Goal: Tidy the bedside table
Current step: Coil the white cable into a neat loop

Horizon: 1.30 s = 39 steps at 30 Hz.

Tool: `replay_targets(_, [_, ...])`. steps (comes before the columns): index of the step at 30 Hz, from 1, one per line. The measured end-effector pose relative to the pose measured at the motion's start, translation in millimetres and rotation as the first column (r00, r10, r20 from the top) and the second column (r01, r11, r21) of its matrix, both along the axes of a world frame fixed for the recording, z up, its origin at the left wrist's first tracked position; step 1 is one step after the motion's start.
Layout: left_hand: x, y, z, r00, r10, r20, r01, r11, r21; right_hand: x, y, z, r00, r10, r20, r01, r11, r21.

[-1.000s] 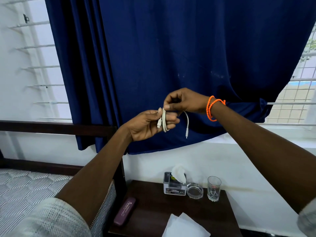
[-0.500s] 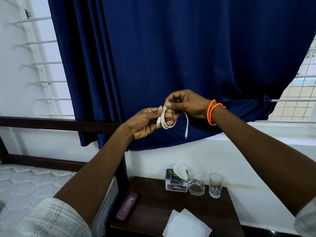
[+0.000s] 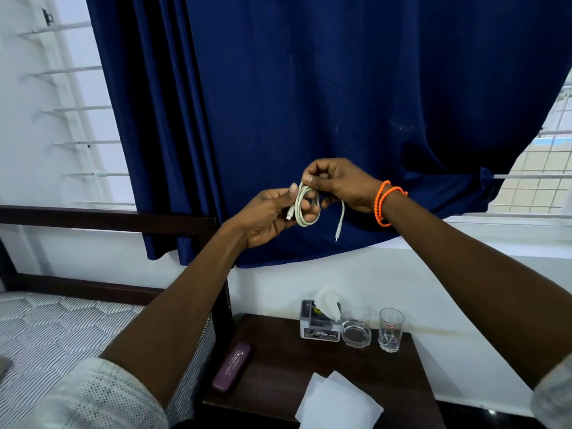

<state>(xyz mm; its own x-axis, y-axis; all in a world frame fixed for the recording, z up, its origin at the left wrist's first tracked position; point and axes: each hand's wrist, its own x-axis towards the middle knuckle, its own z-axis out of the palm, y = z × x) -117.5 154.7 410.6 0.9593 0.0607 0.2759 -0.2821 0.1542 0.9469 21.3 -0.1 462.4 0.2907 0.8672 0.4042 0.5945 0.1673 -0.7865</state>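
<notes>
A white charging cable (image 3: 299, 209) is wound into a small coil that I hold up in front of the blue curtain. My left hand (image 3: 269, 216) grips the coil, with fingers through the loop. My right hand (image 3: 337, 182), with orange bands at the wrist, pinches the top of the coil. One loose end with a plug (image 3: 338, 233) hangs down below my right hand. Far below stands the dark wooden bedside table (image 3: 309, 360).
On the table stand a tissue box (image 3: 318, 323), a glass ashtray (image 3: 356, 334) and a drinking glass (image 3: 390, 329) at the back. A maroon case (image 3: 232, 365) lies at its left edge, white paper (image 3: 335, 404) in front. The bed (image 3: 55, 329) lies to the left.
The coil has grown looser and rounder as my right hand wound the cable round my left fingers. The camera has tilted down slightly.
</notes>
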Motion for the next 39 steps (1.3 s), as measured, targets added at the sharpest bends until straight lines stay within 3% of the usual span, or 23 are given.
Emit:
replay_targets(10, [2, -9, 0, 0.989, 0.004, 0.148, 0.023, 0.984, -0.177, 0, 0, -2, 0.940, 0.129, -0.314, -0.106, 0.990, 0.090])
replay_targets(13, [2, -11, 0, 0.990, 0.011, 0.137, 0.011, 0.987, -0.162, 5, -3, -3, 0.933, 0.128, -0.335, -0.097, 0.989, 0.109])
replay_targets(17, [3, -8, 5, 0.997, 0.060, 0.049, -0.056, 0.995, -0.082, 10, -4, -2, 0.964, 0.061, -0.260, -0.040, 0.996, 0.084])
replay_targets(20, [4, -11, 10, 0.974, 0.224, -0.023, -0.219, 0.967, 0.131, 10, -2, -1, 0.988, -0.015, -0.151, 0.023, 0.998, 0.054])
replay_targets(23, [6, -14, 10, 0.938, 0.347, 0.026, -0.332, 0.871, 0.361, 6, -1, 2, 0.996, -0.092, -0.015, 0.093, 0.996, 0.019])
replay_targets(27, [11, -17, 4, 0.877, 0.446, 0.180, -0.477, 0.758, 0.445, 3, -2, 5, 0.988, -0.152, 0.034, 0.151, 0.988, 0.026])
replay_targets(29, [12, -18, 3, 0.849, 0.495, 0.185, -0.526, 0.755, 0.390, 4, -3, 4, 0.988, -0.145, -0.059, 0.147, 0.989, 0.021])
replay_targets(33, [12, -19, 4, 0.844, 0.530, 0.088, -0.537, 0.835, 0.118, 8, -8, -3, 0.956, -0.086, -0.281, 0.101, 0.994, 0.041])
replay_targets(39, [14, -29, 3, 0.870, 0.493, -0.033, -0.483, 0.836, -0.261, 1, -5, -6, 0.906, -0.031, -0.421, 0.086, 0.990, 0.113])
